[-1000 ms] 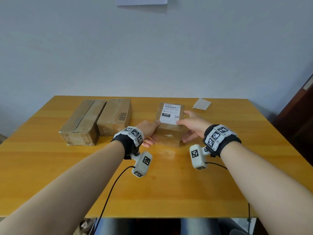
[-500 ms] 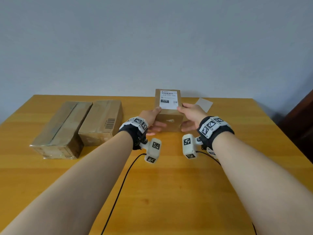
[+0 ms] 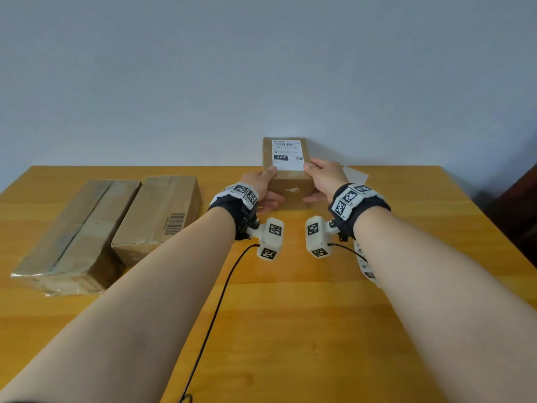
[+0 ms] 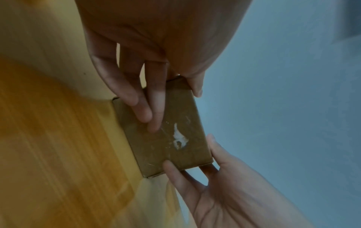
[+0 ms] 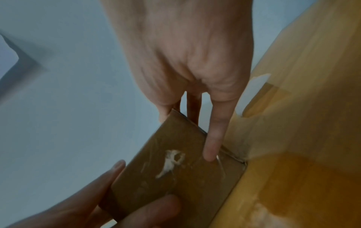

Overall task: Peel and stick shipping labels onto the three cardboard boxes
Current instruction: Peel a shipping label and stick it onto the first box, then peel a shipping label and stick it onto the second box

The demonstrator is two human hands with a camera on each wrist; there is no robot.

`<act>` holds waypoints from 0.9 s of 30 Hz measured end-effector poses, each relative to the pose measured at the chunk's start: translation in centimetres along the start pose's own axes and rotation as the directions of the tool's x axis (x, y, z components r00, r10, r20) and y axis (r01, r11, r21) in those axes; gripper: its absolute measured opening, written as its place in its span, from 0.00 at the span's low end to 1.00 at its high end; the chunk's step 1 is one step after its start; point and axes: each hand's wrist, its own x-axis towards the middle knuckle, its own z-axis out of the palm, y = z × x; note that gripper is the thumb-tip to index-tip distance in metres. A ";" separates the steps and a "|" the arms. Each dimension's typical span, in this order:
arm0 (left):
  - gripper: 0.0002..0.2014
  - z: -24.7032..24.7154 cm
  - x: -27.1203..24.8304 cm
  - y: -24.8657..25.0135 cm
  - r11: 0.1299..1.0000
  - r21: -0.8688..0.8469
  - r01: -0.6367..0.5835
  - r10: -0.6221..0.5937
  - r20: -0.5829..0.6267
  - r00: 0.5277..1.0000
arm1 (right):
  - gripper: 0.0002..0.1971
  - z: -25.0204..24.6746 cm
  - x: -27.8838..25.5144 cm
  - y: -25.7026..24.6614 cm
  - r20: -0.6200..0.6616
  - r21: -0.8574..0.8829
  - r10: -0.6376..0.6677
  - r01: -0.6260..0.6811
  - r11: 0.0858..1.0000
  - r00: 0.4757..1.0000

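A small cardboard box [image 3: 290,193] with a white shipping label [image 3: 287,155] on its top face is at the far middle of the table. My left hand [image 3: 261,187] grips its left side and my right hand [image 3: 322,178] its right side, thumbs on the top edge by the label. In the left wrist view, fingers [image 4: 148,108] lie on the box's [image 4: 170,131] scuffed near face. The right wrist view shows a finger [image 5: 213,138] on the same box [image 5: 185,166]. Two longer unlabelled boxes [image 3: 78,228] [image 3: 162,210] lie side by side at the left.
The yellow wooden table [image 3: 290,315] ends at a pale wall just behind the small box. A white sheet of paper [image 3: 356,174] lies behind my right hand. A strip of labels [image 3: 363,257] peeks out under my right forearm. A dark cabinet [image 3: 520,216] stands at the right.
Both hands have moved the labelled box away from me, toward the wall, keeping their hold. The two long boxes have not moved on the table.
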 end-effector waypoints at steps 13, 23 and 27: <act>0.21 -9.0 -7.2 -0.8 0.617 0.772 0.154 0.263 -0.386 0.884 | 0.26 -3.5 -5.0 1.2 -0.019 -0.469 0.015 -0.022 0.883 1.000; 0.16 -8.2 -13.0 -3.1 0.537 0.834 0.130 0.178 -0.262 0.949 | 0.26 -8.3 -10.3 5.4 -0.090 -0.832 0.160 -0.163 0.530 0.983; 0.11 -5.5 -16.5 -2.7 0.513 0.858 -0.011 0.216 -0.117 0.969 | 0.25 -9.5 -12.0 6.8 -0.093 -0.789 0.190 -0.189 0.584 0.977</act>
